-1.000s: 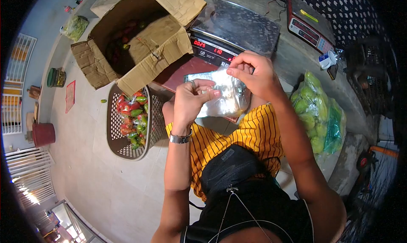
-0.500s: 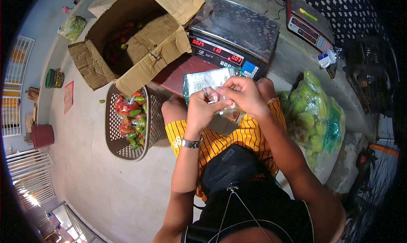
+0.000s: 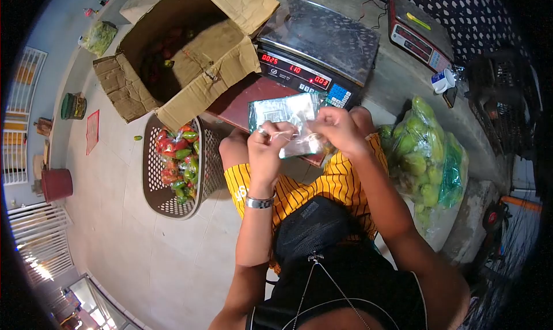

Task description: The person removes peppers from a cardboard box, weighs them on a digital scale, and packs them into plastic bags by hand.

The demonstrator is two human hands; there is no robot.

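Note:
A thin clear plastic bag (image 3: 299, 132) stretches between my two hands above my lap. My left hand (image 3: 269, 151), with a ring and a metal watch, pinches its left side. The fingers of my right hand (image 3: 339, 128) are closed on its right side. Behind and below my fingers lies a shiny pack of clear bags (image 3: 288, 109) with a printed label, on the red-brown surface (image 3: 245, 98). Just beyond it stands a black weighing scale (image 3: 322, 39), its red digits lit and its plate bare.
An open cardboard box (image 3: 201, 76) holds some peppers. A perforated basket (image 3: 151, 180) with bagged red and green peppers (image 3: 180, 157) stands on the floor. On the right are a large bag of green vegetables (image 3: 423, 151), a mug (image 3: 443, 81) and a second scale (image 3: 417, 36).
Both hands have moved slightly apart after coming together, and the thin bag is spread between them. More of the label pack and of the scale's panel shows than a second ago.

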